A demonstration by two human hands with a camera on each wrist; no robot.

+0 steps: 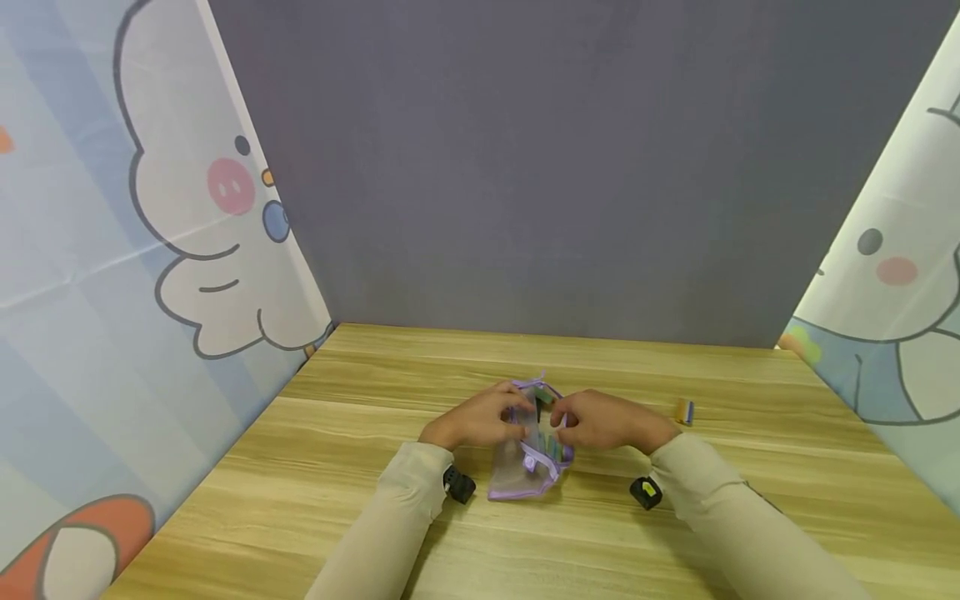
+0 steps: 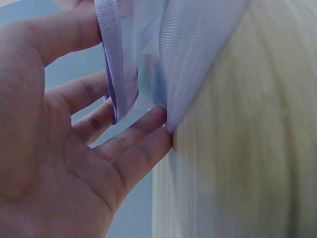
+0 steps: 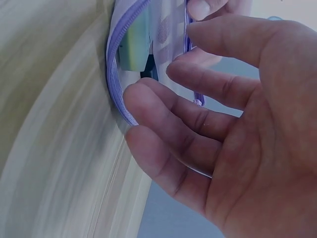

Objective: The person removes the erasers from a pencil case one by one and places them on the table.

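Observation:
A see-through mesh pouch (image 1: 510, 471) with purple trim lies on the table, its zipped mouth spread apart. My left hand (image 1: 487, 417) grips the pouch's left side, and in the left wrist view its fingers reach behind the purple trim (image 2: 113, 59) while the lower fingertips (image 2: 161, 139) meet the mesh. Over the mouth from the right, my right hand (image 1: 603, 419) has loosely bent, spread fingers, with lower fingertips (image 3: 141, 101) right at the purple zipper (image 3: 115, 82). Inside the pouch shows a green and yellow block-like item (image 3: 134, 44), beside something dark, partly hidden by the fingers.
A small yellow, white and blue item (image 1: 684, 412) lies on the wooden table (image 1: 337, 467), right of the pouch. A grey panel (image 1: 510, 167) stands behind the table, and cartoon-printed sheets (image 1: 75, 333) hang along both sides.

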